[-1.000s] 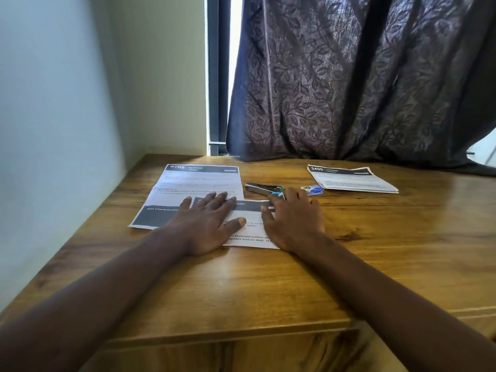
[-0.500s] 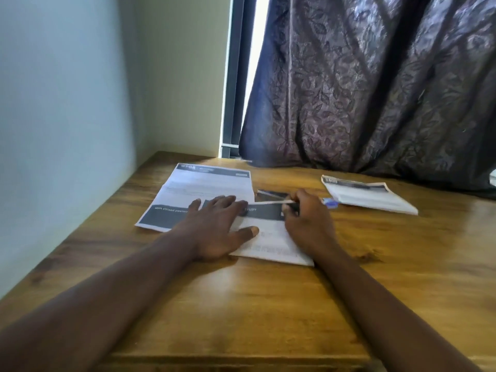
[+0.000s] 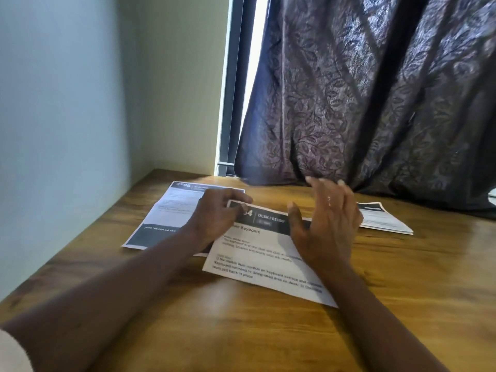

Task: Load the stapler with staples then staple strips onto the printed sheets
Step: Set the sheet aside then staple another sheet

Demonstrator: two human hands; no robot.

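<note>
The middle sheet carries a dark header band that reads "DESK / STUDY" after a number ending in 4. Under it is a heading ending in "Keyboard", and lower lines include "keyboard surface" and "put back in place"; the rest is blurred. The left hand pinches this sheet's far left corner between thumb and curled fingers, and that corner is lifted off the desk. The right hand is raised over the sheet's right part, fingers straight and spread wide, holding nothing.

The sheet lies skewed, and its left edge overlaps the left sheet, headed "2705". A stack of printed sheets lies to the far right, its text too small to read.

Bare wood runs wide on the near side and to the right. The wall bounds the left edge, and the curtain hangs down to the far edge.
</note>
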